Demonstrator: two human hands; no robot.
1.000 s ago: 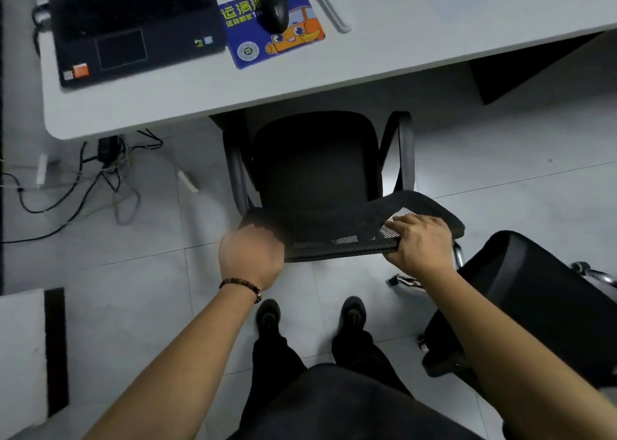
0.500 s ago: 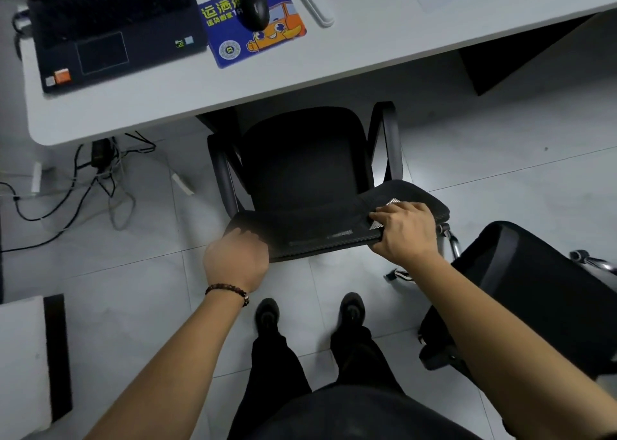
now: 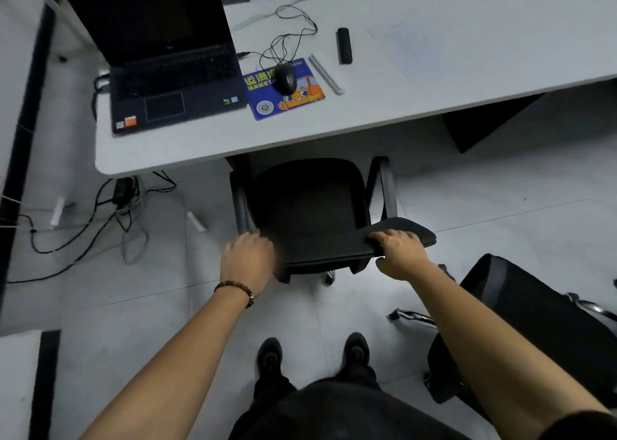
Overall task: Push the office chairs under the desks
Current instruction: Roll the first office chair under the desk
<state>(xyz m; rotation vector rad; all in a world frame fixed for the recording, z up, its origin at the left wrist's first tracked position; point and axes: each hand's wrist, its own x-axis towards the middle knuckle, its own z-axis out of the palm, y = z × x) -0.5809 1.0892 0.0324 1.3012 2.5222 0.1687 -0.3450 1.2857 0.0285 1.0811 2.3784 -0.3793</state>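
Observation:
A black mesh office chair (image 3: 310, 202) stands in front of me, its seat partly under the white desk (image 3: 434, 89) and its armrests just past the desk's front edge. My left hand (image 3: 247, 261), blurred and wearing a bead bracelet, is closed over the left end of the backrest's top edge. My right hand (image 3: 400, 254) grips the same edge near its right end, fingers on top and thumb below. A second black office chair (image 3: 534, 326) stands out on the floor at my right, away from the desk.
On the desk are an open laptop (image 3: 173, 82), a mouse (image 3: 284, 79) on a blue mouse pad (image 3: 293, 104) and a black stick-shaped object (image 3: 344, 45). Loose cables (image 3: 100, 216) lie on the tiled floor at the left. My feet (image 3: 270, 353) stand behind the chair.
The chair has rolled forward, a little farther under the desk, with both hands still on the backrest. My view has lifted and shows more of the desk top.

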